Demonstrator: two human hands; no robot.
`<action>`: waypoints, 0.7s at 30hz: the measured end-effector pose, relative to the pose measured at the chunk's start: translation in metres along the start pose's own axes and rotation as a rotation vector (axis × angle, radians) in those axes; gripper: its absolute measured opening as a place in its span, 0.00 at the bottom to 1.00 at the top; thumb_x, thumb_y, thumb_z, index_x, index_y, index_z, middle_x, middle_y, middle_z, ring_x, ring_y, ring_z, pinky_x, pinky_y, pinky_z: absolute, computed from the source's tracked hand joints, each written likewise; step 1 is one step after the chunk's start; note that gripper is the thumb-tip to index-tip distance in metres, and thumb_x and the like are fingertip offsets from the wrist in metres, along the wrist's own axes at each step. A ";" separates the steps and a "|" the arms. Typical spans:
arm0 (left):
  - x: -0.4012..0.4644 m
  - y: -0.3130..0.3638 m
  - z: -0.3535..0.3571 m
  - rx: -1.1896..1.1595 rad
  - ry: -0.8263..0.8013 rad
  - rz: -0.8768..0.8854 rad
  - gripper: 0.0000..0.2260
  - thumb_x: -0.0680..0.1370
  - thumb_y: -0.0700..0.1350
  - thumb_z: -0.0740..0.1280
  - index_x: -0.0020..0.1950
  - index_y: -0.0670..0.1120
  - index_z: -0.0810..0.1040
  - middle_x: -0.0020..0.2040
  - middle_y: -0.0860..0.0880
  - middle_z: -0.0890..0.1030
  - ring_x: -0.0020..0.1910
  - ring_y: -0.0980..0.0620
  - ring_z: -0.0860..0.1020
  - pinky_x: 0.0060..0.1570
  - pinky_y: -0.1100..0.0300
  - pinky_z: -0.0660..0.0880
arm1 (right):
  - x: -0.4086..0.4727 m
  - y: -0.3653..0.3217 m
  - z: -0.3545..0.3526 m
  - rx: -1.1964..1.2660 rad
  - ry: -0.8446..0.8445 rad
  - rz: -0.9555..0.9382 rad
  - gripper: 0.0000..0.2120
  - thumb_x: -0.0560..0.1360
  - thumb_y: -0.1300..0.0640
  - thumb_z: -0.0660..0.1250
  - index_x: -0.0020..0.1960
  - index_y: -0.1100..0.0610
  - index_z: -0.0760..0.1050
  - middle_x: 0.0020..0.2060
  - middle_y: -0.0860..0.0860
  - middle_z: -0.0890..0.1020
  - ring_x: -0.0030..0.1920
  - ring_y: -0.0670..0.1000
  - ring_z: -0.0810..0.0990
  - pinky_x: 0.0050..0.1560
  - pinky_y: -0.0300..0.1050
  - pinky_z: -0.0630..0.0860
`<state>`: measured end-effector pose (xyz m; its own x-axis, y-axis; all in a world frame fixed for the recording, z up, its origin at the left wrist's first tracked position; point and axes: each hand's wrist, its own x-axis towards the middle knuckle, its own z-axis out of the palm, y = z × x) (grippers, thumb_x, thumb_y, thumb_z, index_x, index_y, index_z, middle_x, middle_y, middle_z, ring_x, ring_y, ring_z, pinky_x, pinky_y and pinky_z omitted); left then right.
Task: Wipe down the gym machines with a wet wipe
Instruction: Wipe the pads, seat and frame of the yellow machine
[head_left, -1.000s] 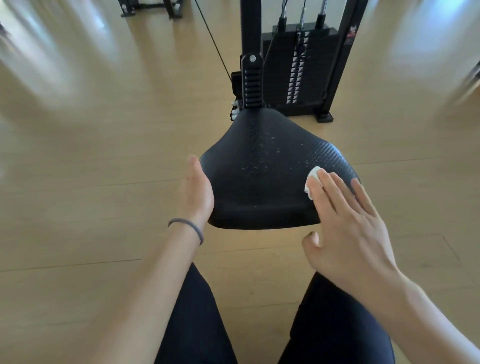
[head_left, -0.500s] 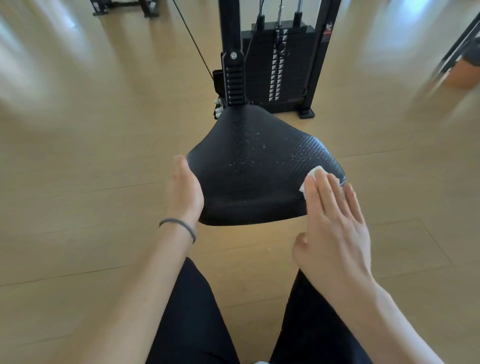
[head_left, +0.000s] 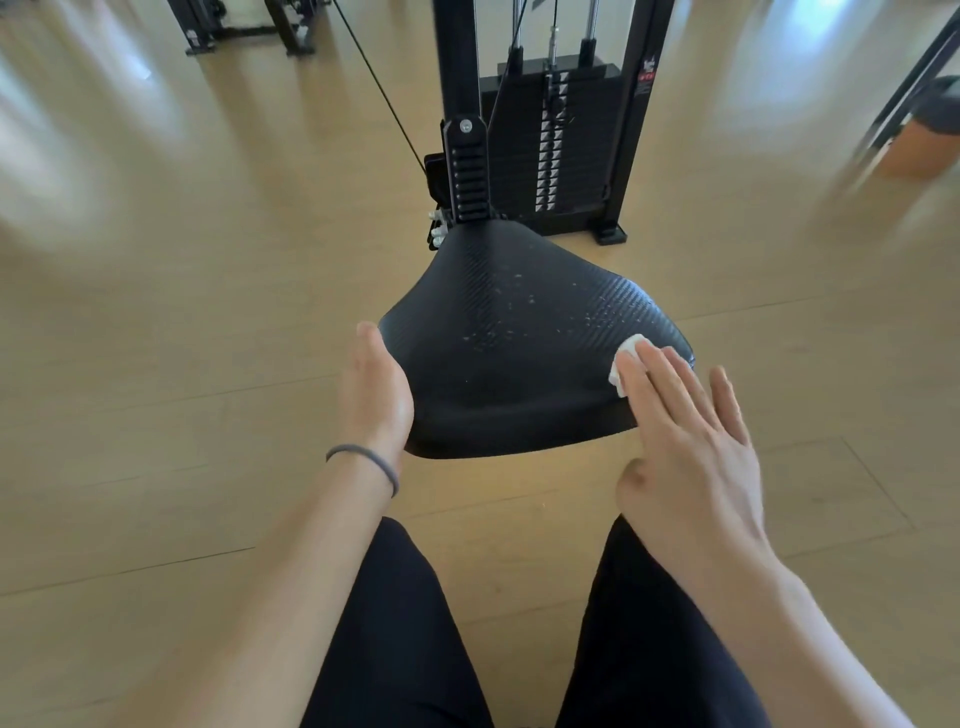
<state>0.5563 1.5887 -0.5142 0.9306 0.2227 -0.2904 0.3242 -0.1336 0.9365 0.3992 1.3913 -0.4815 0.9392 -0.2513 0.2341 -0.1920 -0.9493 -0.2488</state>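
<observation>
A person wipes a black gym machine seat (head_left: 519, 364) with a wet wipe (head_left: 626, 358).

The right hand (head_left: 685, 436), fingers straight, presses the white wipe flat near the seat's right edge. The left hand (head_left: 376, 395), open, rests against the seat's left edge. A weight stack (head_left: 561, 150) stands behind on the wooden floor (head_left: 182, 338).

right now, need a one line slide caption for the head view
Right hand presses a white wipe flat on the black seat; left hand steadies its left edge.

Two hands (head_left: 376, 387) (head_left: 691, 441), one seat (head_left: 519, 353), one wipe (head_left: 626, 358)
</observation>
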 end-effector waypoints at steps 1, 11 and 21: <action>0.000 0.000 0.000 0.009 0.009 0.009 0.23 0.72 0.61 0.47 0.50 0.43 0.67 0.47 0.41 0.75 0.46 0.45 0.72 0.45 0.48 0.68 | 0.000 -0.008 0.002 0.012 0.004 0.016 0.38 0.59 0.73 0.61 0.69 0.57 0.68 0.71 0.51 0.70 0.74 0.56 0.65 0.79 0.49 0.51; -0.005 0.000 0.000 -0.021 0.024 0.013 0.15 0.76 0.57 0.48 0.41 0.46 0.64 0.41 0.48 0.70 0.41 0.47 0.67 0.44 0.51 0.64 | 0.012 0.012 0.000 0.086 -0.069 -0.075 0.25 0.79 0.44 0.48 0.74 0.48 0.65 0.77 0.41 0.64 0.80 0.44 0.55 0.81 0.49 0.44; -0.005 0.000 0.000 0.048 0.061 0.018 0.17 0.77 0.57 0.48 0.45 0.43 0.63 0.41 0.47 0.69 0.40 0.47 0.67 0.42 0.51 0.66 | 0.007 0.006 0.008 0.083 -0.004 -0.023 0.26 0.83 0.40 0.46 0.74 0.49 0.66 0.75 0.44 0.67 0.79 0.46 0.58 0.80 0.43 0.43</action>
<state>0.5514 1.5878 -0.5122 0.9248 0.2782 -0.2594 0.3163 -0.1837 0.9307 0.4063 1.3850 -0.4888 0.9442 -0.2288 0.2371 -0.1463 -0.9360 -0.3203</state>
